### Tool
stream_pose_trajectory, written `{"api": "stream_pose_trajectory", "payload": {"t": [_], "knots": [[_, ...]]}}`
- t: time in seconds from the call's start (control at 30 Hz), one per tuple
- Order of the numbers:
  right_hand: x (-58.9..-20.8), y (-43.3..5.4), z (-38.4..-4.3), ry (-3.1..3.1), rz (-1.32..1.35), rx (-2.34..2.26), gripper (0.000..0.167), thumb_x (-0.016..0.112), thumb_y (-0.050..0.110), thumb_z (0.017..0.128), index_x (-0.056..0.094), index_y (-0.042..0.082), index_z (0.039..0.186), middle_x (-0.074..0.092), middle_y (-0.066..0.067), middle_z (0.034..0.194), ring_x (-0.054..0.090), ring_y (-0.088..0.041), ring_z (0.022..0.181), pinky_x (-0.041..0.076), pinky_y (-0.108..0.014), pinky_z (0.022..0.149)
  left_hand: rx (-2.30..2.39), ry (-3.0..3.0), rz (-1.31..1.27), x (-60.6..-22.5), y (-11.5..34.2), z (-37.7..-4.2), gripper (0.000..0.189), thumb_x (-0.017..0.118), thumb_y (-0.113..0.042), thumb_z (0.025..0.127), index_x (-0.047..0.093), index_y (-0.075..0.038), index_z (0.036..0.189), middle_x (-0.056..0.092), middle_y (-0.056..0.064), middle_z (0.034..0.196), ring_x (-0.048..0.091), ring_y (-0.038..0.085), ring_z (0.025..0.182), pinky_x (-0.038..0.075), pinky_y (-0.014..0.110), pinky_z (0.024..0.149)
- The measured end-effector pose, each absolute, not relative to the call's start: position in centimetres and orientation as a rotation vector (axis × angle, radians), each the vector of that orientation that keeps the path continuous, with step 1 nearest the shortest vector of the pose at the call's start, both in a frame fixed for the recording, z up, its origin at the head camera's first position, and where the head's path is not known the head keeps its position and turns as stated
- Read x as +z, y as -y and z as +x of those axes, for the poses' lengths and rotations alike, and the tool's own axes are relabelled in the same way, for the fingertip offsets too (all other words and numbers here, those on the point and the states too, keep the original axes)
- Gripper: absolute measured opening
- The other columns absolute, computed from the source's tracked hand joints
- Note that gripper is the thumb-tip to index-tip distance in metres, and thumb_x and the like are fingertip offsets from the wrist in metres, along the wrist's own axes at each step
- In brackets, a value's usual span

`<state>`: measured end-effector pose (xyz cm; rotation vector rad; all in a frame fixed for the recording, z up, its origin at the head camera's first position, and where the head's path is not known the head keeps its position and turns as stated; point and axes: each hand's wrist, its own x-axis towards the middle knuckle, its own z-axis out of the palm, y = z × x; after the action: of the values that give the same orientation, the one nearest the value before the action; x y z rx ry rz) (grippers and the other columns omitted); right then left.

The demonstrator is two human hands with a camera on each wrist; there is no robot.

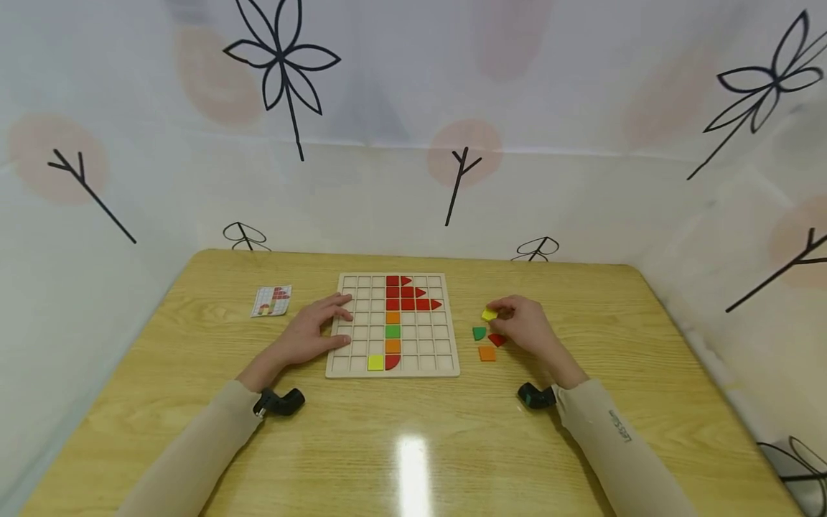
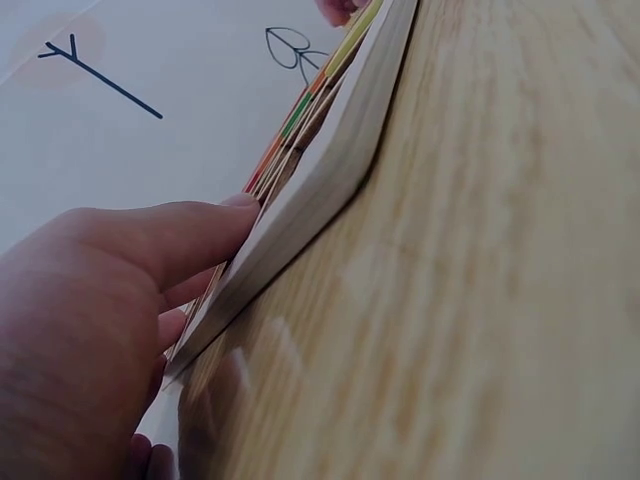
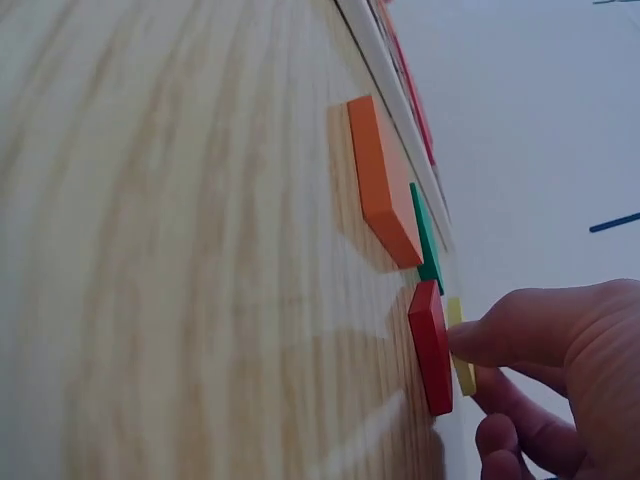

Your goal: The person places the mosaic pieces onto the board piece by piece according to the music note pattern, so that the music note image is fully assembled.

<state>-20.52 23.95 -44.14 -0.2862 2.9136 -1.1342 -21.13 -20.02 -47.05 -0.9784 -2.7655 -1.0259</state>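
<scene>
A pale wooden grid board [image 1: 426, 366] lies on the table, holding red, orange, green and yellow tiles. My left hand [image 1: 310, 332] rests on its left edge with fingers spread loosely; in the left wrist view the thumb [image 2: 215, 235] touches the rim. To the board's right, my right hand [image 1: 522, 323] pinches a yellow tile [image 1: 489, 314] between thumb and fingers. Just below that hand lies a red tile [image 1: 497, 339], partly covered in the head view. A green rounded tile [image 1: 479, 333] and an orange square tile [image 1: 487, 353] lie beside it.
A small printed pattern card [image 1: 271, 301] lies left of the board on the wooden table [image 1: 349, 445]. White cloth [image 1: 375, 201] with plant drawings stands behind the table and along its sides. Each wrist carries a black camera mount.
</scene>
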Motion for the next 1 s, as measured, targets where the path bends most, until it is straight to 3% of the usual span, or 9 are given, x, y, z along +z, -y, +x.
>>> {"api": "stream_pose_trajectory", "payload": {"t": [0.3, 1.0], "knots": [[-43.2, -22.3, -20.0, -2.899, -0.38, -1.186, 0.035, 0.073, 0.005, 0.086, 0.07, 0.001, 0.12, 0.064, -0.015, 0.112, 0.061, -0.029, 0.095, 0.055, -0.037, 0.073, -1.045, 2.767, -0.975, -47.0, 19.9, -21.0, 0.032, 0.076, -0.032, 0.09, 0.068, -0.015, 0.116, 0.041, 0.007, 0.155, 0.03, 0.03, 0.146, 0.025, 0.056, 0.115], [-42.9, -12.1, -18.8, -2.83, -0.749, -1.108, 0.022, 0.074, 0.006, 0.08, 0.074, 0.009, 0.101, 0.063, 0.002, 0.094, 0.057, -0.015, 0.084, 0.053, -0.029, 0.073, -1.05, 2.766, -0.984, -46.8, 20.0, -21.0, 0.032, 0.075, -0.031, 0.091, 0.067, -0.014, 0.117, 0.041, 0.009, 0.155, 0.03, 0.031, 0.146, 0.025, 0.055, 0.115]]}}
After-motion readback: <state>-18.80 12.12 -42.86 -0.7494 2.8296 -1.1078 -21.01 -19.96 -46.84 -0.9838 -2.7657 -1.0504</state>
